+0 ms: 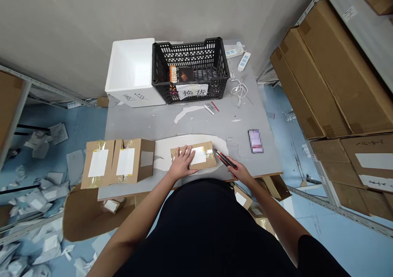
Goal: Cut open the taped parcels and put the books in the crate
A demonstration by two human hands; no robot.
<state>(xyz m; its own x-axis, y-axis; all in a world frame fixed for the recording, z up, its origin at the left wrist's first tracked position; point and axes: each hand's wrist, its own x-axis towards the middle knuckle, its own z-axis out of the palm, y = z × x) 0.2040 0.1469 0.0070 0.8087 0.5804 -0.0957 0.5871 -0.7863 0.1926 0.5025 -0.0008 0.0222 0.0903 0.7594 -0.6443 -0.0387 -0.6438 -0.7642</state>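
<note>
A small cardboard box (209,156) with a white label and clear tape lies near the table's front edge, on a pale worn patch. My left hand (182,164) rests flat on its top with fingers spread, pressing on the left part and label. In my right hand (240,171) is a red and black box cutter (225,159), fingers wrapped around its handle. The cutter's tip is at the box's right end, by the tape; whether it touches the cardboard I cannot tell.
Two labelled cartons (125,162) stand at the table's left. Behind are a white foam box (132,70) and a black plastic crate (190,70) holding a dark package. A phone (256,141), white cable (239,89) and power strips (244,61) lie right. Shelves with cartons (334,72) flank the table.
</note>
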